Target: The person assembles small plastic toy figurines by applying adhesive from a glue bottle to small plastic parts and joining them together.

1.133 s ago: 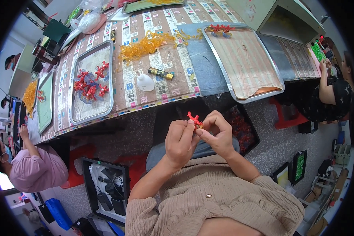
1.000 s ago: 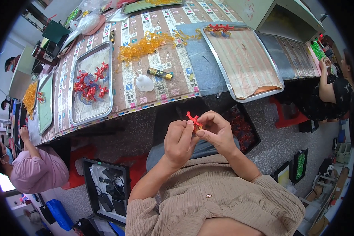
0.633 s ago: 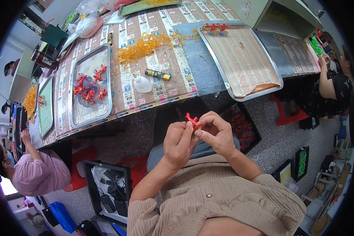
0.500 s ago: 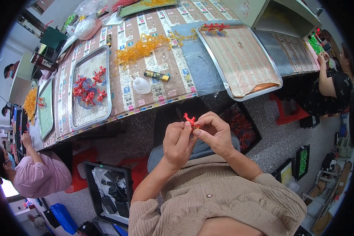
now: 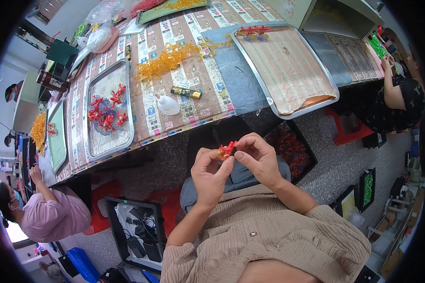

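Near the centre of the frame, the left hand and right hand hold a small branched red piece between them, above the lap. The piece has been turned since the preceding views: its branch, which pointed up, is now laid over, and its translucent yellow part faces the left of the frame. The change suggests that a different side is being presented to the fingers, with handling still under way.

The left hand has rolled so that its palm opens more toward the viewer; its thumb extends upward and closes with the curled index finger on the piece. The right hand, knuckles uppermost, brings thumb and index nearly together at the piece's right end, apparently pinching it; the exact contact is too small to tell. Both forearms rise from the lower edge.

Right of centre, a black tray holds further red and bluish pieces. Beyond, on the desk, lie a white squeeze bottle and a black-and-gold tube, with a metal tray of red-and-blue pieces to their left and yellow strands behind.
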Tool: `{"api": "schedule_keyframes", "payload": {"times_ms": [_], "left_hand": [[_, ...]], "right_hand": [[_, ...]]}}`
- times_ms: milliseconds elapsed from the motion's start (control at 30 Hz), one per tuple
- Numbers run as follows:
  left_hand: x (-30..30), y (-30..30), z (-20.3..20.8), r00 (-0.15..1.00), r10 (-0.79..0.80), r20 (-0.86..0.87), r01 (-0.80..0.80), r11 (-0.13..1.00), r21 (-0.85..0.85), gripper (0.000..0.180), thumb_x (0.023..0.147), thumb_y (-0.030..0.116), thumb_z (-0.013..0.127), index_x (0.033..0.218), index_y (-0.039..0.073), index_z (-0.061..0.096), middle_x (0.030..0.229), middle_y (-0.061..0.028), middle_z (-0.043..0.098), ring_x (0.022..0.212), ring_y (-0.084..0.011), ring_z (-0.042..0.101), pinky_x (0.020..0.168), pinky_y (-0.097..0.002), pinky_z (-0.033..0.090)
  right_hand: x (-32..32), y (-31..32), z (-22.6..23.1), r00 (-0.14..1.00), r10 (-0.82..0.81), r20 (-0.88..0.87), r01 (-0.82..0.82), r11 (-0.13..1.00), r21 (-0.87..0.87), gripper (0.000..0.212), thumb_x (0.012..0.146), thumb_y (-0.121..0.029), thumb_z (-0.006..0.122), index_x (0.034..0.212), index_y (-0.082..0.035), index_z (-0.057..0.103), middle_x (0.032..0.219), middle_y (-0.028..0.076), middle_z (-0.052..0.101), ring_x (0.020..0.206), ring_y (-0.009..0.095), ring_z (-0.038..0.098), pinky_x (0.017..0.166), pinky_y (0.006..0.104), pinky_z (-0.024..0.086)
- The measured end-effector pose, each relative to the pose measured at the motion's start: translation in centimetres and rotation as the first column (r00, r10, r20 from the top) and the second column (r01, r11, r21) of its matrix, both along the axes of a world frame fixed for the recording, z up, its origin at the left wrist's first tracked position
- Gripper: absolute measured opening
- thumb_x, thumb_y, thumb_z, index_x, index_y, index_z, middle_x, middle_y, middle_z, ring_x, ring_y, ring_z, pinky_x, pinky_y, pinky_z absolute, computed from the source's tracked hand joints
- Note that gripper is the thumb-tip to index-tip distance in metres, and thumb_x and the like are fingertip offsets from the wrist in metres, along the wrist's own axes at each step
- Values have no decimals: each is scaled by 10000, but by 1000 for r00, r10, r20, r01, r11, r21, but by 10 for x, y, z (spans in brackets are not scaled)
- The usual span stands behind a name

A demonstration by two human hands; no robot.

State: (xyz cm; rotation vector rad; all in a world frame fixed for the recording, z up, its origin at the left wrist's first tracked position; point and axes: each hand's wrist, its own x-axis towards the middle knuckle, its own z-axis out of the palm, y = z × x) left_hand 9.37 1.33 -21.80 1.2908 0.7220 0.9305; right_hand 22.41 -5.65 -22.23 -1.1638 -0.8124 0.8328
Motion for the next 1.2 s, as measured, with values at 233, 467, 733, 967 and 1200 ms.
{"api": "schedule_keyframes", "payload": {"times_ms": [233, 467, 733, 967, 1200], "left_hand": [[-2, -3, 8, 977, -79, 197, 163, 876, -454, 131, 828, -5, 690, 953, 0, 650, 913, 1, 552, 866, -89, 570, 808, -234, 469], [-11, -2, -8, 938, -144, 317, 307, 769, -561, 284, 851, 83, 686, 1121, 23, 621, 1113, -42, 619, 987, -124, 586, 880, -267, 472], [-14, -1, -9, 895, -222, 386, 419, 714, -562, 329, 881, 127, 653, 1193, 43, 591, 1157, -46, 617, 1073, -162, 568, 945, -342, 450], [-16, -1, -11, 897, -239, 372, 418, 733, -537, 331, 891, 91, 628, 1208, 23, 561, 1177, -79, 597, 1107, -200, 565, 991, -388, 437], [-15, -3, -6, 920, -182, 347, 348, 786, -511, 356, 845, 38, 675, 1187, 6, 583, 1150, -72, 615, 1083, -167, 570, 988, -330, 430]], "right_hand": [[3, 1, 5, 997, -61, 39, 64, 993, -96, 184, 863, -69, 674, 1009, 1, 586, 979, 10, 513, 875, 66, 526, 769, 193, 450], [10, -3, 0, 1000, 4, -31, -8, 995, -102, 121, 872, -66, 661, 954, 4, 605, 980, 30, 542, 867, 76, 551, 746, 207, 468], [7, -5, 8, 988, -68, 135, 70, 997, -14, 140, 838, -43, 692, 943, -3, 609, 975, 37, 557, 847, 82, 564, 739, 204, 471], [4, -7, 9, 997, -55, 63, 59, 997, -58, 215, 837, -55, 700, 1022, -12, 599, 947, 19, 568, 841, 67, 559, 722, 195, 470], [2, -8, 9, 999, -33, -21, 31, 997, -66, 237, 843, -78, 700, 1046, -13, 595, 951, 16, 567, 838, 61, 560, 720, 186, 472]]}}
